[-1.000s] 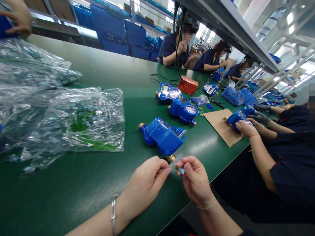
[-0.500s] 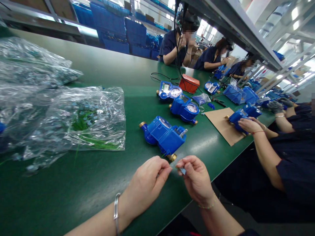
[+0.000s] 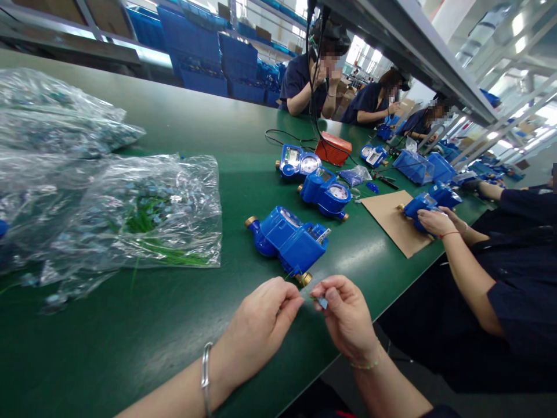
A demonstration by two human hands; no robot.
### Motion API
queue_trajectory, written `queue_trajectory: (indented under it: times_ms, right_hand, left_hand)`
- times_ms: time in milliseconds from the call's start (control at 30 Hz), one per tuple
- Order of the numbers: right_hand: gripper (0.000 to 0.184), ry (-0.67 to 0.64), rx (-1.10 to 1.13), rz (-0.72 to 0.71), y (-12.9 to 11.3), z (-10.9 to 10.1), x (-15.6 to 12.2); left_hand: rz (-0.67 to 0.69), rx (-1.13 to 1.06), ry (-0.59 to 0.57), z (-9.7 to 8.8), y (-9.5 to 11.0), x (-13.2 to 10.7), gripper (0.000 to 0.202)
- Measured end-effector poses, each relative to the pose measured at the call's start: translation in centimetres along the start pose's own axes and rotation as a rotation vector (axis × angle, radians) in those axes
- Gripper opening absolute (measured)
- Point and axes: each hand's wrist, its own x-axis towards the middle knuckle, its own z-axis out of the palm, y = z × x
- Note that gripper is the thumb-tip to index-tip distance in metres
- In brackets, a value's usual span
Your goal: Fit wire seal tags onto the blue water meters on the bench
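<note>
In front of me a blue water meter lies on the green table, its brass threaded end pointing at my hands. My right hand pinches a small light-blue plastic seal tag between thumb and fingers. Thumb and forefinger of my left hand are pressed together at the thin green wire of the tag, whose tip is hardly visible there. A strand of green wire shows between my left hand and the meter's near end. Both hands are just short of the brass end.
Clear plastic bags of light-blue tags and green wires cover the left side. Two more water meters lie behind, near a red box with cables. At right, a co-worker's hands hold a meter over a cardboard sheet.
My hands and the nearest meter have hardly moved. The light-blue tag has tilted slightly in my right fingers. At far right, a co-worker's gloved hands have shifted back.
</note>
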Motion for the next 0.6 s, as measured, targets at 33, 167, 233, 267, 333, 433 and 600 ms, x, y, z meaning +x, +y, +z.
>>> queue_trajectory:
  times_ms: [33,167,233,267,333,433,600]
  right_hand:
    - [0.014,0.002,-0.003,0.001,0.0,0.01,0.0]
    - [0.016,0.012,-0.017,0.004,-0.01,0.02,0.02]
    - [0.015,0.007,-0.011,0.008,-0.03,0.02,0.02]
    - [0.015,0.004,-0.007,0.01,-0.05,0.02,0.02]
    - [0.014,-0.002,0.0,0.011,-0.09,0.06,0.02]
    - [0.014,-0.017,-0.002,0.008,-0.1,0.13,0.03]
    - [0.014,-0.007,-0.119,-0.03,0.17,-0.22,0.05]
  left_hand:
    - [-0.001,-0.001,0.002,0.02,-0.04,-0.02,0.019]
    - [0.005,-0.005,0.016,0.06,-0.16,-0.1,0.018]
    - [0.004,-0.003,0.017,0.05,-0.13,-0.12,0.018]
    - [0.003,-0.002,0.013,0.04,-0.09,-0.12,0.018]
    - [0.002,-0.002,0.005,0.05,-0.02,-0.09,0.018]
    - [0.003,0.003,0.003,0.16,-0.03,-0.07,0.018]
    - [0.029,0.02,0.016,0.33,-0.24,-0.23,0.016]
